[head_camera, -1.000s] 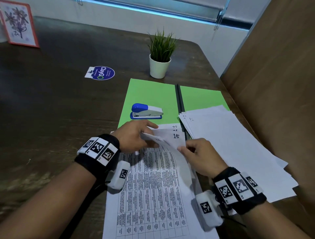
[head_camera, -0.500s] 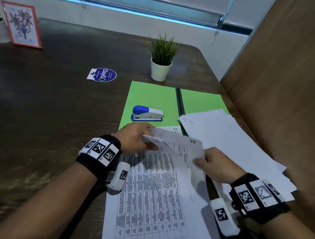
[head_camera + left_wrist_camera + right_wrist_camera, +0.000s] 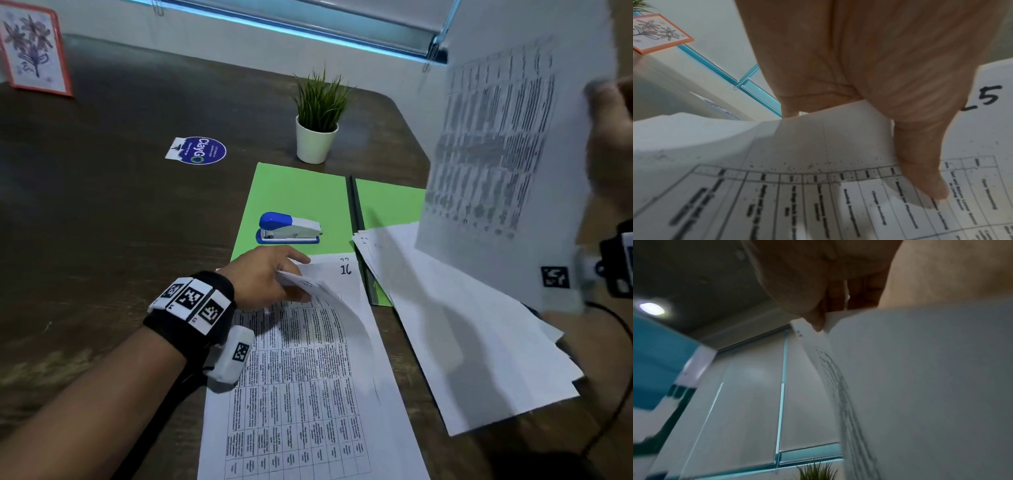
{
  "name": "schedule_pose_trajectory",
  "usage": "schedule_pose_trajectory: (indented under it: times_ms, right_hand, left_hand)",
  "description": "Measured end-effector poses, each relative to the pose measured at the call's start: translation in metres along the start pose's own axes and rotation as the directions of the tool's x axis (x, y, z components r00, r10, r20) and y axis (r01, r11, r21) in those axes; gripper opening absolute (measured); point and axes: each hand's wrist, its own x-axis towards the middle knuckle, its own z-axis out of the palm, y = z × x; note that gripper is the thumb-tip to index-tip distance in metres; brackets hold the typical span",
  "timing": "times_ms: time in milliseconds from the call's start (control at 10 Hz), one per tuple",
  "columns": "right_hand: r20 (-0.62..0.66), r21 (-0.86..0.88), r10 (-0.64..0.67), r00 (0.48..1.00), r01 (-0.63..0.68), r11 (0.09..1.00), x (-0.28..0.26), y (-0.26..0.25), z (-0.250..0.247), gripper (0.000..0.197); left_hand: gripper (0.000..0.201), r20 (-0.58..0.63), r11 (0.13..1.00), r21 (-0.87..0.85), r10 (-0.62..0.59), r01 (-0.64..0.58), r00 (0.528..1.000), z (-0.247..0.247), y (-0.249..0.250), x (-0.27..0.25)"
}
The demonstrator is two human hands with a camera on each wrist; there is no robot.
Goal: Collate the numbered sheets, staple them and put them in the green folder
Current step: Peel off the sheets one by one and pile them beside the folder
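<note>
The green folder (image 3: 301, 198) lies open on the table, and the blue and white stapler (image 3: 289, 229) rests on its left leaf. A near stack of printed sheets (image 3: 308, 394) lies below it, with a sheet marked 16 (image 3: 346, 269) showing at the top. My left hand (image 3: 291, 277) pinches the curled top corner of a sheet on that stack, thumb (image 3: 920, 162) on the print. My right hand (image 3: 609, 137) is raised at the far right and pinches the edge of a lifted printed sheet (image 3: 496, 154), the pinch also visible in the right wrist view (image 3: 824, 318).
A loose pile of blank-side-up sheets (image 3: 462, 325) covers the folder's right leaf and hangs past the table's right edge. A potted plant (image 3: 317, 116) stands behind the folder. A round sticker (image 3: 198, 150) and a framed flower picture (image 3: 32, 48) lie far left.
My right hand has pulled one sheet off the near stack and swung it up and to the right. The sheet marked 16 now shows. My left hand has kept its hold.
</note>
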Motion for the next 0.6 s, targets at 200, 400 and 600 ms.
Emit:
schedule_pose_trajectory:
  times_ms: [200, 400, 600]
  right_hand:
    - [0.398, -0.454, -0.436, 0.807, 0.586, 0.671, -0.264, -0.292, -0.029, 0.03]
    - [0.816, -0.443, -0.14, 0.561, 0.762, 0.472, -0.317, -0.245, 0.043, 0.022]
    - [0.835, -0.527, 0.194, 0.514, 0.65, 0.547, -0.329, -0.196, 0.091, 0.022]
  left_hand:
    - [0.008, 0.005, 1.0, -0.02, 0.01, -0.009, 1.0, 0.0, 0.001, -0.001]
    - [0.01, 0.007, 0.999, -0.05, 0.013, -0.012, 1.0, 0.0, 0.004, -0.003]
    - [0.009, 0.01, 0.999, -0.053, -0.001, 0.002, 1.0, 0.0, 0.004, -0.002]
